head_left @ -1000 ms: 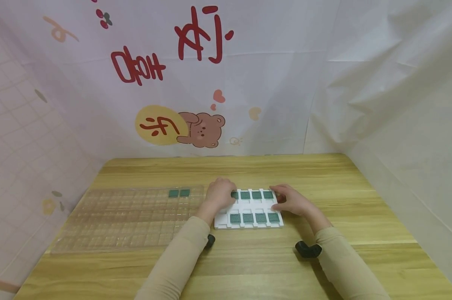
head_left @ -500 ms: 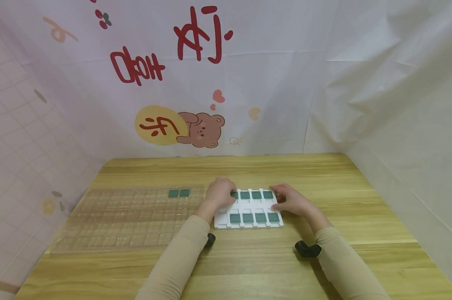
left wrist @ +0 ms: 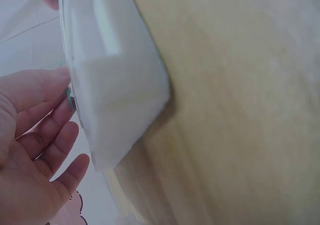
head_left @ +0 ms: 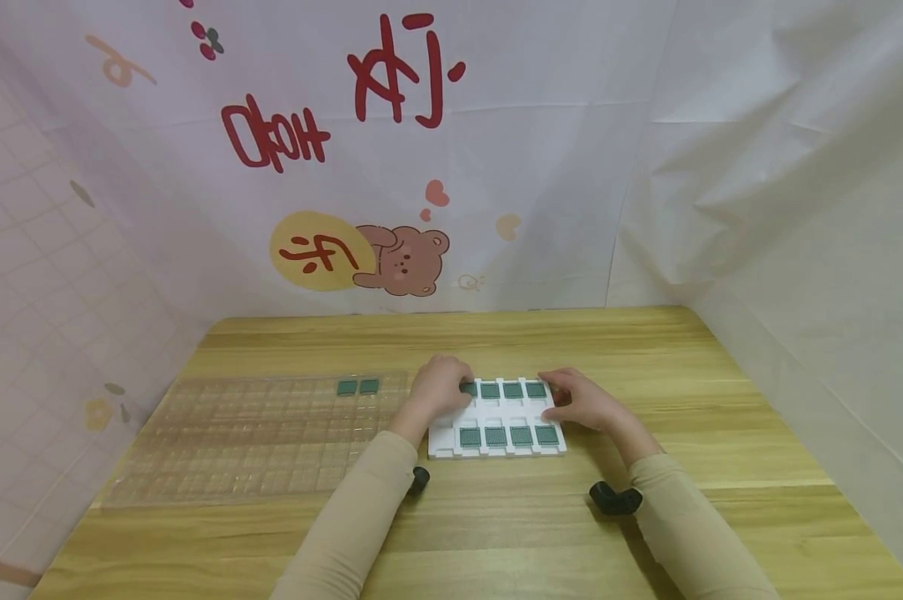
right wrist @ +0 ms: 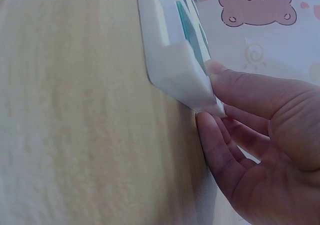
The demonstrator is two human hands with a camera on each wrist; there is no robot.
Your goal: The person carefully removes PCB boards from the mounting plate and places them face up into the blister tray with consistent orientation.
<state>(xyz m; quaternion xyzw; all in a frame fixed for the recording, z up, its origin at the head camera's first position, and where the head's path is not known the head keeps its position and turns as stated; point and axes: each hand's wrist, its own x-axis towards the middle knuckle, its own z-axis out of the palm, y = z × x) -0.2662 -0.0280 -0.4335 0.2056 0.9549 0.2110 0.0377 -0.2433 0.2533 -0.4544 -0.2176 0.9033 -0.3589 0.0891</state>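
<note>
Tray (head_left: pixel 496 412) lay lengthwise between: my left hand (head_left: pixel 439 390) pinched its far-left chip (head_left: pixel 470 389), right hand (head_left: pixel 585 403) (steadying, probably) gripped its right end.

Wrist views close on white tray (head_left: pixel 502 412)

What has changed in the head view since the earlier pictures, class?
Nothing visibly moved, was gripped or let go. The left hand still pinches a green chip at the white tray, the right hand still grips that tray's end, and the clear plastic tray stays put.
</note>
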